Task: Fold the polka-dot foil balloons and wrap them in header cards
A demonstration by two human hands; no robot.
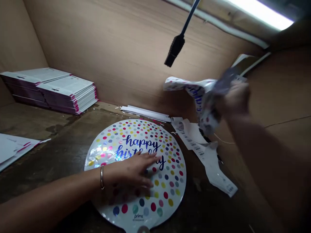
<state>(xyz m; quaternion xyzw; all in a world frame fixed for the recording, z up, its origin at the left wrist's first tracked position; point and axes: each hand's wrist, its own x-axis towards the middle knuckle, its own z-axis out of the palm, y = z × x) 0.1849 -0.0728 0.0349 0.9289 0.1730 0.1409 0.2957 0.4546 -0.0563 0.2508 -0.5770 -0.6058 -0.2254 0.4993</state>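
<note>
1 of 2 hands (138,166) partly hides the balloon (168,191) lettering.

We see a slim, silvery metal bangle (101,177) around the left wrist (109,175), just behind the left hand (139,166), smoothly curved and catching the light. The left forearm (60,187) beyond it is bare. The right hand (236,97) looks blurred to us; the right forearm (257,149) behind it is bare as well.

Left fingers (150,159) spread flat, right fingers (239,90) curled, right arm (255,145) raised
</note>
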